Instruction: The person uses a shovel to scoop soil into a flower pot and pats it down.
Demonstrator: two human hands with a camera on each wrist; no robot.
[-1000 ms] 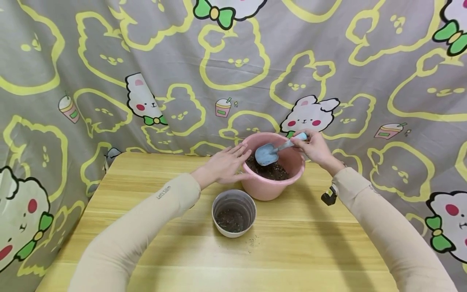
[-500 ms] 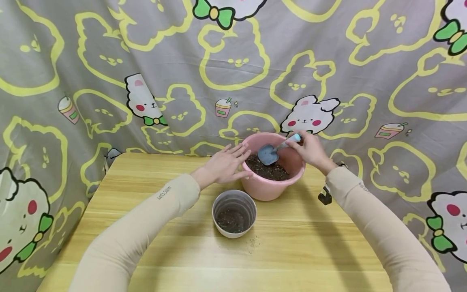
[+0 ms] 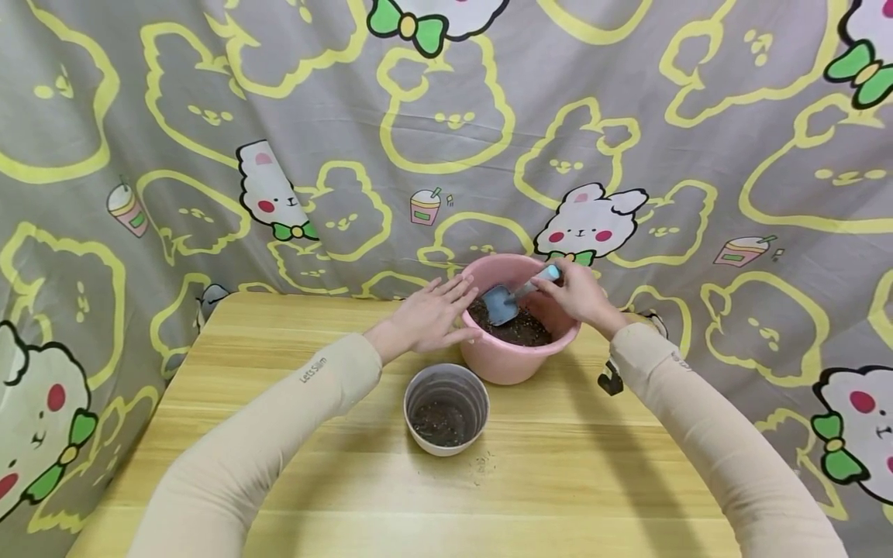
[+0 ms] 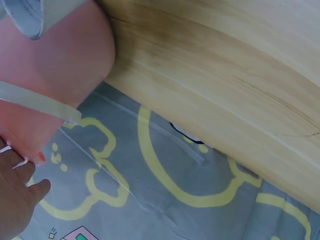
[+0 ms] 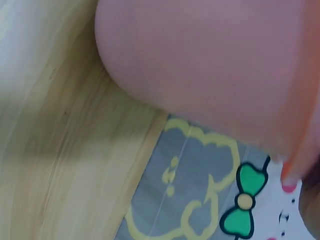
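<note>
A pink bucket [image 3: 505, 366] with dark soil [image 3: 528, 332] inside stands at the back of the table. My right hand [image 3: 577, 293] grips the light blue handle of a small hand trowel [image 3: 501, 305] over the bucket's right rim. The trowel's blue-grey blade is down at the soil on the left side. With fingers spread, my left hand [image 3: 434, 316] rests against the bucket's left rim. In the left wrist view, fingertips of the left hand [image 4: 20, 192] lie at the pink rim. A grey-white pot [image 3: 446, 409] with a little soil at its bottom stands in front of the bucket.
Crumbs of soil [image 3: 481, 467] lie on the wooden table [image 3: 314, 473] beside the pot. A grey curtain [image 3: 335, 116] with yellow cartoon outlines hangs close behind the table's back edge and around its sides.
The right hand has moved left and down with the trowel, bringing the blade lower and to the left at the soil. The left hand and the pot have stayed put.
</note>
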